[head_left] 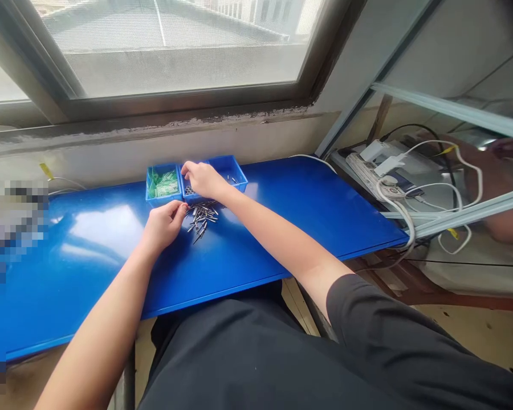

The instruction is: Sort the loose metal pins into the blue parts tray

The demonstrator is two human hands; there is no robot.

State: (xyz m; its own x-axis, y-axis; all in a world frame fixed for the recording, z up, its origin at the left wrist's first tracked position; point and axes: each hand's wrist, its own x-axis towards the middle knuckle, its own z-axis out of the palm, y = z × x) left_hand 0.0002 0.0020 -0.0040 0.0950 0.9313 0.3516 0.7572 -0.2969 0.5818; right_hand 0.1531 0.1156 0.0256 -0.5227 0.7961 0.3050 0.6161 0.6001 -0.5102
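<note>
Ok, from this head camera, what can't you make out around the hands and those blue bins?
All in the head view:
- Contents of the middle blue bin: mostly hidden by the right hand.
- Whether the left hand's grip holds anything: its own fingers hide that.
- Exact kind of the metal pins: too small to tell.
- The green items in the left bin: too small to identify.
- Far left: a pixelated patch blurs what is there.

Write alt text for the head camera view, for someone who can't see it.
A person's right hand reaches over a blue bin while their left hand sits at the edge of a loose pile of metal pins on a blue bench. Another blue bin, holding green items, stands alongside, below a window.
</note>
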